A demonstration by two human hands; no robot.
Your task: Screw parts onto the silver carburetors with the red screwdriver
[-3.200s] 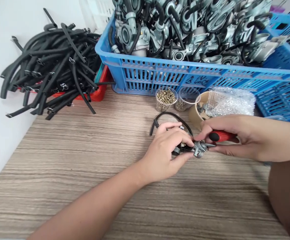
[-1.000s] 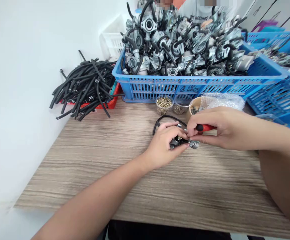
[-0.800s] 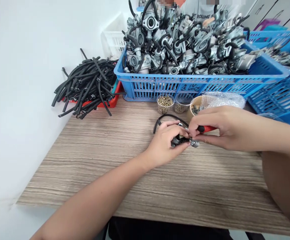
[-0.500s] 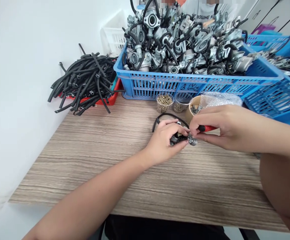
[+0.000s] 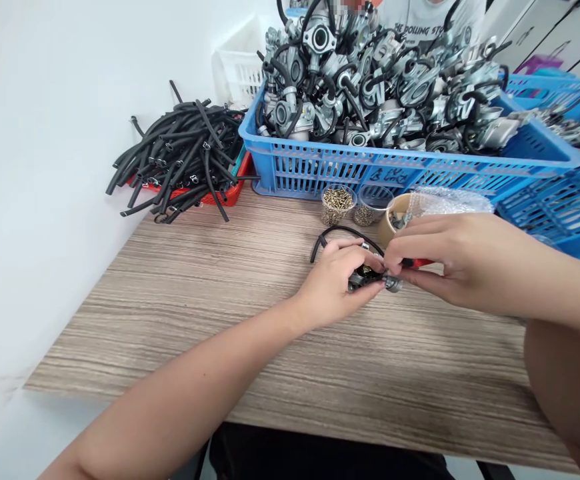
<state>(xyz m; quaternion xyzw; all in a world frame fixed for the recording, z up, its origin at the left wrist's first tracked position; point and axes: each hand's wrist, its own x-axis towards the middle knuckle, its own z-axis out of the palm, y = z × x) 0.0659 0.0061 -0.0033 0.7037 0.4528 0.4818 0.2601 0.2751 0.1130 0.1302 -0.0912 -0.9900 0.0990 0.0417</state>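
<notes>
My left hand [image 5: 337, 283] is closed around a small metal carburetor [image 5: 393, 285] and steadies it on the wood-grain table. A thin black hose [image 5: 345, 229] loops out from the carburetor behind my fingers. Inside the part, a bit of brass shows between my thumb and forefinger. My right hand [image 5: 445, 260] is pinched at the carburetor's right side, its fingertips touching my left ones. A red-handled tool [image 5: 423, 263] is tucked in the right palm, mostly covered. What the right fingertips pinch is hidden.
Behind my hands stand clear cups of brass screws [image 5: 337, 203] and small metal pieces [image 5: 364, 215], a tan round tub [image 5: 386, 233] and bubble wrap [image 5: 453, 201]. A blue crate [image 5: 320, 163] heaped with carburetors is beyond; black hoses [image 5: 185, 150] overfill a red basket [image 5: 235, 193]. A person stands opposite.
The whole view has shifted slightly, so things sit a little further right. My right hand has turned a little, and less of the red handle shows. The left grip is unchanged.
</notes>
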